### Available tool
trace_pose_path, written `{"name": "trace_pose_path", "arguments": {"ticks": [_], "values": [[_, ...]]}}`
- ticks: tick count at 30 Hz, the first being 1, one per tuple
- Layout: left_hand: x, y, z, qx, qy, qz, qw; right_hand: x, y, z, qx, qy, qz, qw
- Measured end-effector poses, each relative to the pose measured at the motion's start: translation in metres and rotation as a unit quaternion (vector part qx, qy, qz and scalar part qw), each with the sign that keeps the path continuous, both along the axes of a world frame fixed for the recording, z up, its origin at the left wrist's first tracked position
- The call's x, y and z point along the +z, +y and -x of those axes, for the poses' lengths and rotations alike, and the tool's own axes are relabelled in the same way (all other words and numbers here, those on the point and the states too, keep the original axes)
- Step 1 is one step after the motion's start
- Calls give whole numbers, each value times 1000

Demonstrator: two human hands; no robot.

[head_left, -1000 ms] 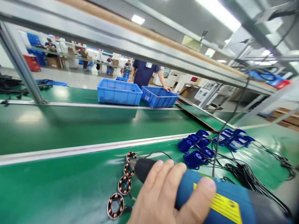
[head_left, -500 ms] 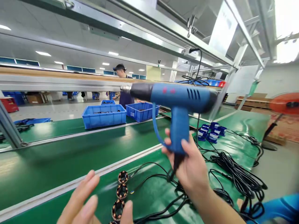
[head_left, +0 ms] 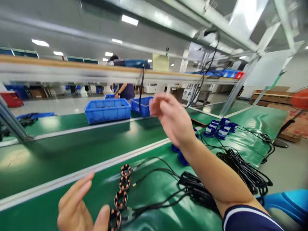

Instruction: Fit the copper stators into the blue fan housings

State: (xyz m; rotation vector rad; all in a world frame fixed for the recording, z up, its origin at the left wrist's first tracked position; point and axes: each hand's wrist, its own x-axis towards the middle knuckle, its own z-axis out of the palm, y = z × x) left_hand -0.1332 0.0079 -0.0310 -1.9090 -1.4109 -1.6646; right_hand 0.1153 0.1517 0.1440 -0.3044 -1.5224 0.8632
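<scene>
My right hand (head_left: 172,120) is raised above the green bench, blurred, its fingers loosely curled with nothing seen in them. Ahead of it, a blue heat gun (head_left: 136,63) lies on the wood-edged shelf, its black cord (head_left: 142,86) hanging down in front. Low on the left is my left hand (head_left: 78,205), fingers stretched and thumb apart, holding nothing. Beside its thumb stands a row of several ring-shaped motor stators with copper windings, among them a stator (head_left: 120,199). Black cables (head_left: 158,207) run from them to the right.
Coiled black cables (head_left: 243,173) and blue spool-like parts (head_left: 220,128) lie on the right of the bench. Blue bins (head_left: 107,110) stand across the green surface. A person (head_left: 126,90) is behind the shelf. An orange fan (head_left: 299,99) stands at far right.
The heat gun has gone from my right hand onto the shelf. My right hand has let go and moved up and left. My left hand stays open near the stators.
</scene>
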Motion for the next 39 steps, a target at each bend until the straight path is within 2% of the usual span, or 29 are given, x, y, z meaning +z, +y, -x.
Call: {"name": "trace_pose_path", "arguments": {"ticks": [1, 3, 5, 6, 8, 10, 13, 16, 19, 22, 25, 27, 30, 34, 35, 36, 37, 39], "values": [[-10, -5, 4, 4, -9, 47, 999, -38, -23, -4, 50, -63, 29, 996], [-37, -15, 15, -4, 2, 159, 987, -107, -63, -10, 112, -207, 108, 966], [-67, -24, 23, -27, 35, 280, 959, -159, -88, -11, 140, -312, 146, 928], [-80, -28, 23, -39, 44, 335, 940, -178, -95, -10, 145, -343, 145, 916], [-97, -33, 19, -53, 44, 419, 905, -206, -103, -2, 147, -371, 120, 909], [-103, -34, 12, -56, 28, 440, 896, -222, -106, 8, 143, -370, 87, 914], [-96, -39, 8, -34, 52, 392, 918, -234, -113, 22, 126, -362, 51, 922], [-78, -54, 15, -18, 183, 292, 939, -238, -121, 30, 155, -375, 51, 913], [-60, -73, 20, -24, 271, 241, 932, -237, -122, 30, 223, -391, 125, 884], [-51, -87, 17, -27, 253, 258, 932, -236, -119, 26, 308, -372, 259, 837], [-54, -92, 10, -24, 189, 291, 938, -237, -119, 24, 381, -262, 438, 771], [-60, -92, 4, -28, 162, 299, 940, -237, -121, 24, 390, -198, 528, 728], [-75, -92, -4, -48, 125, 297, 945, -240, -124, 24, 384, -179, 573, 701], [-95, -97, -8, -41, 61, 352, 933, -244, -121, 17, 427, -207, 557, 681], [-97, -98, -5, -50, 49, 381, 922, -244, -119, 13, 439, -229, 536, 684], [-97, -99, -1, -70, 41, 413, 907, -243, -117, 9, 440, -250, 505, 699], [-95, -98, 4, -100, 35, 446, 889, -241, -114, 5, 424, -265, 468, 729], [-88, -90, 17, -165, 20, 492, 855, -234, -108, 0, 334, -262, 394, 815]]}}
